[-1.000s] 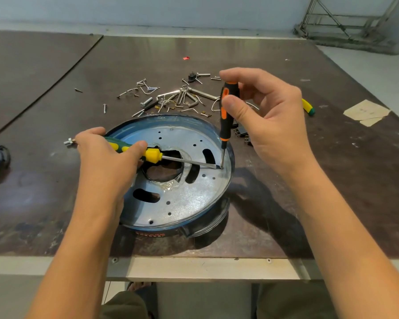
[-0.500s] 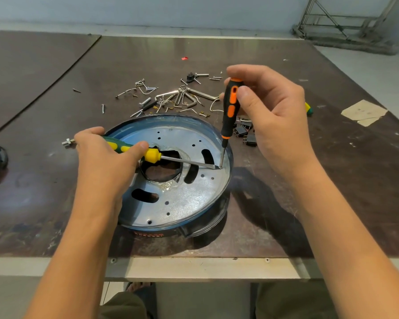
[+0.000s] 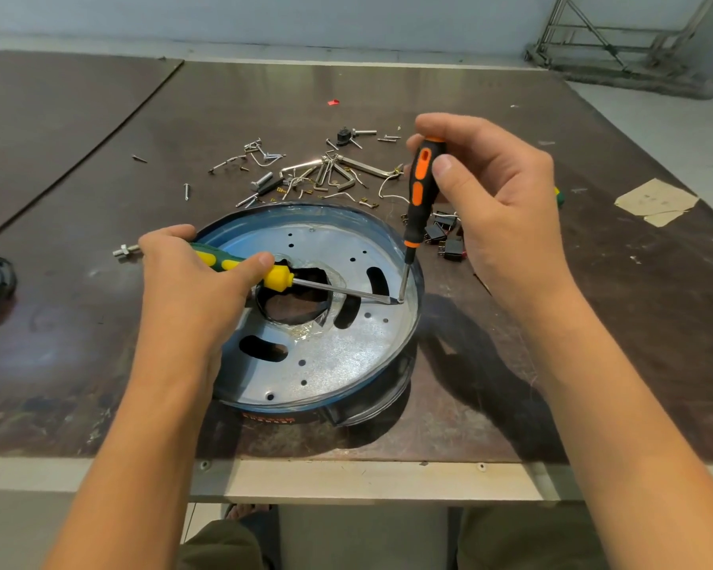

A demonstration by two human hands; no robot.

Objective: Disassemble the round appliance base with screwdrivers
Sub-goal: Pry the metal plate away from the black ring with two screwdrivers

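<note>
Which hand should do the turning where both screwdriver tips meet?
Probably right hand: its orange-black screwdriver stands near upright on that spot, fingers round the handle top. Left hand: yellow-green screwdriver lies almost flat across the metal plate.

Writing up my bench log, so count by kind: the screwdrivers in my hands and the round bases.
Screwdrivers: 2, the green-and-yellow screwdriver in the left hand and the black-and-orange screwdriver in the right hand
Round base: 1
Total: 3

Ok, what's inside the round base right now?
A perforated metal plate, with the yellow screwdriver and orange screwdriver tips meeting near its right edge. Whatever lies under the plate is covered.
</note>
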